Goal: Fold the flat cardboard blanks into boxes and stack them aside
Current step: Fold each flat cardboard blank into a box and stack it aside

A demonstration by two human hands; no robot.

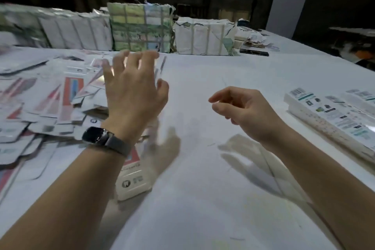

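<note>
Overhead, both bare hands hang above the white table (203, 199), neither holding anything. Left hand (134, 89), at about 10 o'clock from table centre, has its fingers spread and straight, palm down, above the inner edge of a loose heap of flat blanks (46, 103) printed red and white; a dark watch (99, 136) sits on that wrist. Whether the fingertips touch the heap cannot be told; motion blur smears them. Right hand (241, 107), near 2 o'clock, is empty, fingers loosely curled, thumb and forefinger apart. One blank (132, 180) lies partly under the left forearm at 8 o'clock, a tooth logo on its near end. Folded boxes (332, 119) lie in a row at 3 o'clock, along the right table edge. Strapped paper bundles (142, 28) line the far edge from 10 to 1 o'clock. A dark phone (253, 51) rests just right of them.
</note>
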